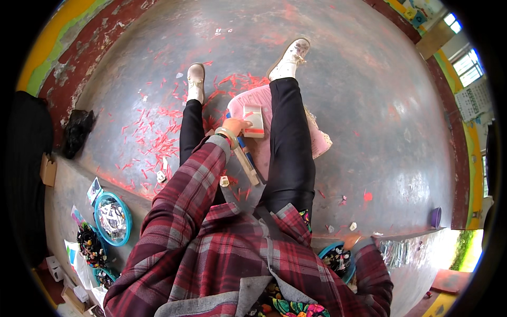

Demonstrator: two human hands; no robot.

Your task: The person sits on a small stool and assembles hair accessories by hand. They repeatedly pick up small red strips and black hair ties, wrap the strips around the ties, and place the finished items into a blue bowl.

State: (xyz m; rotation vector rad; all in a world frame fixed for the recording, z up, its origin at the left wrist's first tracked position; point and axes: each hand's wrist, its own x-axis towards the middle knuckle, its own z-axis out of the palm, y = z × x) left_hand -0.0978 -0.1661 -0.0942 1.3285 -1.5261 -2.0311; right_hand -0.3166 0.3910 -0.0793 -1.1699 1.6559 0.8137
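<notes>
My left hand (236, 126) is at the left wall of a small open pale box (254, 131), its bent fingers on that edge. The box has a red strip on its near side and a reddish piece inside. It rests on a pink pad (251, 99) between my legs. Wooden bars (246, 166) lie just below the hand. Down at the right, my right hand (350, 241) is over the rim of a blue basin (330, 249) that holds small dark and light pieces. Its fingers are small and blurred, so their grip does not show.
Red scraps (161, 140) litter the floor at the left. Another blue basin (128, 222) with light pieces stands on the ledge at my left, beside a container of dark pieces (91, 248). Shiny clear strips (398, 254) and a purple cup (435, 217) are at the right.
</notes>
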